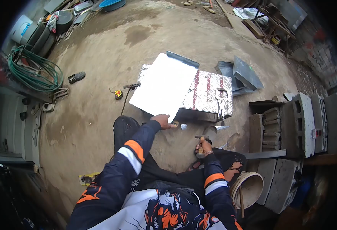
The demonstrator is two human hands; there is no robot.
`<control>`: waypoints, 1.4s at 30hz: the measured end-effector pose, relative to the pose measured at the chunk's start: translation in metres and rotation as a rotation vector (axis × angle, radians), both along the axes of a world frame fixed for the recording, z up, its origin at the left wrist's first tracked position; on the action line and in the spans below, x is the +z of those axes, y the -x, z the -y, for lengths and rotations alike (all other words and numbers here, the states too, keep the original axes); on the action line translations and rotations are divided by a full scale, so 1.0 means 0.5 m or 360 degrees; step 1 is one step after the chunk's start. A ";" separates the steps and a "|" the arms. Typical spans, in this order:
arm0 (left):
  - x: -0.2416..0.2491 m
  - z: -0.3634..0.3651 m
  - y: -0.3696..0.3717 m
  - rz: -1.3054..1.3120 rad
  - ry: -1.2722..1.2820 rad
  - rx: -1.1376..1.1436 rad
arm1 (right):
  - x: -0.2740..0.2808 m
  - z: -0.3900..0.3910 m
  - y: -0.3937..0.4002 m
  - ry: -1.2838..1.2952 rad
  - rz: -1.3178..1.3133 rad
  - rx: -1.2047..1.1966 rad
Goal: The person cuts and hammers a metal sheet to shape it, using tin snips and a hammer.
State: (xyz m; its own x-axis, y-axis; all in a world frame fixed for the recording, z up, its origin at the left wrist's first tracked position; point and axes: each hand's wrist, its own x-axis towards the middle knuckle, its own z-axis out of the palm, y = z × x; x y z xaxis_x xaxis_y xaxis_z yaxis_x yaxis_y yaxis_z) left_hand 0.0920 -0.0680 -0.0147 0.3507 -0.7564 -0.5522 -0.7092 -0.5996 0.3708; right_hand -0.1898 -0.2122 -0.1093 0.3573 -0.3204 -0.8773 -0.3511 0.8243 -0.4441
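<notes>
A bright metal sheet [162, 84] with a raised edge at its far end lies slanted over a diamond-plate box [208, 88]. My left hand [163, 121] grips the sheet's near corner. To the right, my right hand [204, 147] is closed around a hammer [201, 137], close to my right knee. Locking pliers [221, 104] rest on the box's right end. A dark clamp [132, 86] sits at the sheet's left edge with a cable running down from it.
Folded metal pieces [241, 74] lie behind the box. Concrete blocks [304, 124] and a bucket [251, 188] stand at the right. On the left are a tape measure [118, 94], a shoe [76, 77] and a coiled green hose [34, 71].
</notes>
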 end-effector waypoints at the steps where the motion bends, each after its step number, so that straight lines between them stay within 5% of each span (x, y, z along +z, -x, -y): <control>1: 0.035 -0.017 -0.011 -0.0012 -0.0005 0.0015 | -0.019 -0.013 -0.008 -0.0005 -0.0012 0.0015; 7: 0.099 -0.103 -0.140 -0.0124 0.0395 0.0289 | -0.178 -0.090 -0.034 -0.0066 -0.0156 0.0425; 9: 0.078 -0.107 -0.159 0.0130 0.0290 0.0414 | -0.189 -0.111 -0.048 -0.0135 -0.0195 0.0521; 14: 0.062 -0.052 -0.139 -0.0029 0.0294 0.0461 | -0.236 -0.159 -0.045 -0.0503 -0.0248 0.0146; 23: 0.110 -0.016 -0.117 0.0014 0.0272 0.0411 | -0.191 -0.166 -0.027 -0.0489 0.0078 -0.0009; 28: 0.127 -0.021 -0.121 0.0014 0.0233 0.0410 | -0.271 -0.184 0.027 0.0209 -0.0542 0.1447; 29: 0.126 -0.021 -0.123 0.0018 0.0246 0.0410 | -0.300 -0.189 0.040 0.0223 -0.0542 0.1445; 31: 0.122 -0.024 -0.123 -0.0002 0.0264 0.0397 | -0.342 -0.197 0.058 0.0845 -0.0731 0.2201; 34: 0.134 -0.027 -0.126 -0.0053 0.0220 0.0426 | -0.321 -0.174 0.024 0.1211 -0.0883 0.2240; 36: 0.128 -0.033 -0.132 -0.0041 0.0248 0.0433 | -0.267 -0.130 -0.023 0.1328 -0.0598 0.1327; 38: 0.132 -0.040 -0.137 -0.0033 0.0269 0.0442 | -0.124 -0.097 -0.136 0.0549 -0.0263 0.0547; 42: 0.137 -0.054 -0.138 -0.0050 0.0229 0.0483 | 0.027 -0.058 -0.299 0.0070 0.0212 0.0147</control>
State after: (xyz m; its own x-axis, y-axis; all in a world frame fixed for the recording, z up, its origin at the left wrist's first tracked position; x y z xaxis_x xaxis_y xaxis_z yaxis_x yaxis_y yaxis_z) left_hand 0.1609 -0.0409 0.0537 0.5563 -0.6912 -0.4613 -0.4932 -0.7214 0.4861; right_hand -0.0405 -0.1831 -0.0957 0.4995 -0.3179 -0.8059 -0.3600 0.7699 -0.5269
